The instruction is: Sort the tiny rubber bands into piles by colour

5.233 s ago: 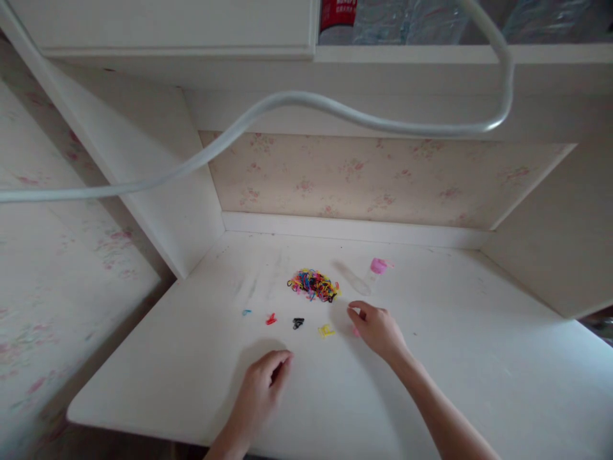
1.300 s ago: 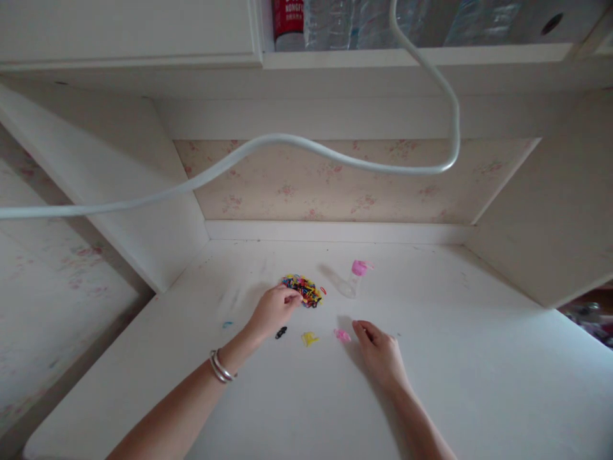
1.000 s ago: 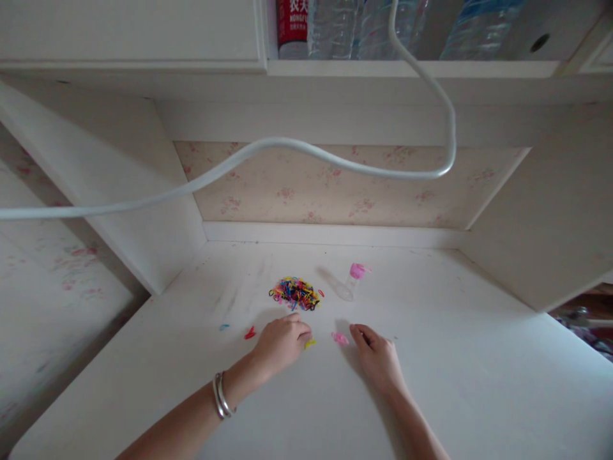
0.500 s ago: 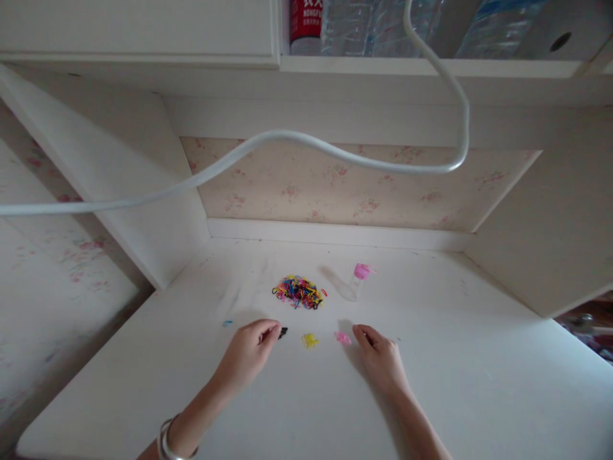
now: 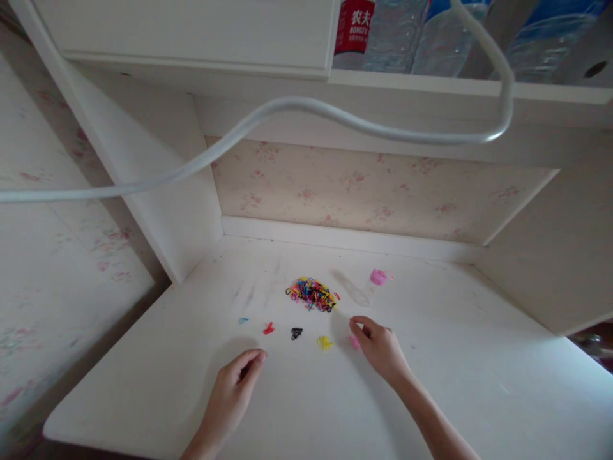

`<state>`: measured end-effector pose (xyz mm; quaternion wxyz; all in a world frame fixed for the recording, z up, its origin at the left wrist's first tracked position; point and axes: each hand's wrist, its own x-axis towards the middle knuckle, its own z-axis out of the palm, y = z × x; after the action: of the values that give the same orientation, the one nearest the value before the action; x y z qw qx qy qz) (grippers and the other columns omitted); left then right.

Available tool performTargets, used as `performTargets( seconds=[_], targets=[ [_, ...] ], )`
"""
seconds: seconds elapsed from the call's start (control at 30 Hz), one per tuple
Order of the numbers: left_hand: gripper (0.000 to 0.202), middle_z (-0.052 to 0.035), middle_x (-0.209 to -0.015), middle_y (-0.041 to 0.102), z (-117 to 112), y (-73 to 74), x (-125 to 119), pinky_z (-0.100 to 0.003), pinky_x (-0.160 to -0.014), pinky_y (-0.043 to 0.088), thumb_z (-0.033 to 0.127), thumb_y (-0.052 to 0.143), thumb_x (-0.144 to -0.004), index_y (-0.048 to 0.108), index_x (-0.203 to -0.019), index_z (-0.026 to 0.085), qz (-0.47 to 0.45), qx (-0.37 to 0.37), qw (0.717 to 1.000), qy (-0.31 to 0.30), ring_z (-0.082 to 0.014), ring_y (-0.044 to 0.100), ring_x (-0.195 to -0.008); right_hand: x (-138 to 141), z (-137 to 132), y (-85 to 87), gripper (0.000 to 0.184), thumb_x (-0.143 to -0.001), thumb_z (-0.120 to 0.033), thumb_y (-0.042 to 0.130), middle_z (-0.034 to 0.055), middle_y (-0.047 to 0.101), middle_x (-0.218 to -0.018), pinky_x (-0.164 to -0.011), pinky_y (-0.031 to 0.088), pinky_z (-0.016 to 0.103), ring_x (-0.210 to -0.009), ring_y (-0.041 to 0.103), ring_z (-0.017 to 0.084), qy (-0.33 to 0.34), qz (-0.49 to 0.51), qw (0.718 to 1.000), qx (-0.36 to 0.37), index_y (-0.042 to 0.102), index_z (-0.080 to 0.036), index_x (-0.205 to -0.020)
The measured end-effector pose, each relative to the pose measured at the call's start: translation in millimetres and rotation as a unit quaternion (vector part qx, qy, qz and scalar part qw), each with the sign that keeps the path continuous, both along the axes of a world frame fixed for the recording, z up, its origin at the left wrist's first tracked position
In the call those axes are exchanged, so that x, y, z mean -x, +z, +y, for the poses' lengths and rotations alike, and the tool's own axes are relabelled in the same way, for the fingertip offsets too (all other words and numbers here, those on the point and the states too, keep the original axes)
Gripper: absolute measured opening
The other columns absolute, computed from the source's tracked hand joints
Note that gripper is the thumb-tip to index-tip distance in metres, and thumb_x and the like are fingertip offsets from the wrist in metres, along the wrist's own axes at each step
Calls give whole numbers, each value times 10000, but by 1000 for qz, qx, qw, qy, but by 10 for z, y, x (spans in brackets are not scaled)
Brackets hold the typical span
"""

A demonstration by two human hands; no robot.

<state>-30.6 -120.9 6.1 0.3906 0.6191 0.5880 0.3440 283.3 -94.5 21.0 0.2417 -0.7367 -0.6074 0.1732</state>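
My left hand (image 5: 232,390) hovers low over the front left of the white table, thumb and fingers closed in a pinch. Anything between its fingertips is too small to make out. Just beyond it lie small red rubber bands (image 5: 269,328) and black rubber bands (image 5: 296,333). My right hand (image 5: 380,348) is pinched too, above and partly covering pink rubber bands (image 5: 354,342); what its tips hold, if anything, cannot be seen. Yellow rubber bands (image 5: 324,343) sit between the hands. Farther back is a mixed pile of coloured rubber bands (image 5: 312,295).
A clear container with a pink lid (image 5: 378,277) stands behind my right hand. One blue band (image 5: 243,320) lies at the left, and a red band (image 5: 337,296) beside the pile. A white cable (image 5: 297,104) crosses in front of the shelf, which holds bottles (image 5: 395,35).
My left hand has drawn back and left, away from the black bands, and the red bands now show. The right hand has shifted over the pink bands towards the pile. The view has turned slightly.
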Motion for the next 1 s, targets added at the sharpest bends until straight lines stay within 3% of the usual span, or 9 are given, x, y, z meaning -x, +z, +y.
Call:
performTargets(
  seconds=[0.13,0.33,0.67,1.0],
  targets=[
    [406,3,-690,603,-18,-4,11,-193,-559,405,505,452,-857,667,-971,180,-9,2,1000,1,-133,510,-616,187,390,188,394,-908,-430,323,11,698,-753,-568,367,205,-670,631,132,31,-139,989,39,638,-294,-1103],
    [369,0,-707,615,-61,18,7,-196,-594,420,468,440,-878,672,-944,190,-13,-17,1000,-23,-136,533,-650,319,823,191,350,-907,-400,356,60,703,-900,-676,398,257,-842,642,197,50,-206,975,69,662,-296,-1040],
    [329,-1,-749,645,-34,29,-16,-192,-630,430,423,424,-900,666,-911,200,0,-33,998,-61,-125,563,-680,408,907,141,357,-914,-386,346,50,703,-893,-659,402,242,-824,645,187,66,-227,969,77,686,-280,-946],
    [332,8,-716,622,-42,28,-17,-190,-607,420,422,408,-906,656,-872,204,20,-42,997,-65,-119,544,-652,260,901,184,351,-870,-412,405,23,727,-856,-651,404,223,-801,652,170,45,-139,989,14,722,-274,-933]
  ],
)
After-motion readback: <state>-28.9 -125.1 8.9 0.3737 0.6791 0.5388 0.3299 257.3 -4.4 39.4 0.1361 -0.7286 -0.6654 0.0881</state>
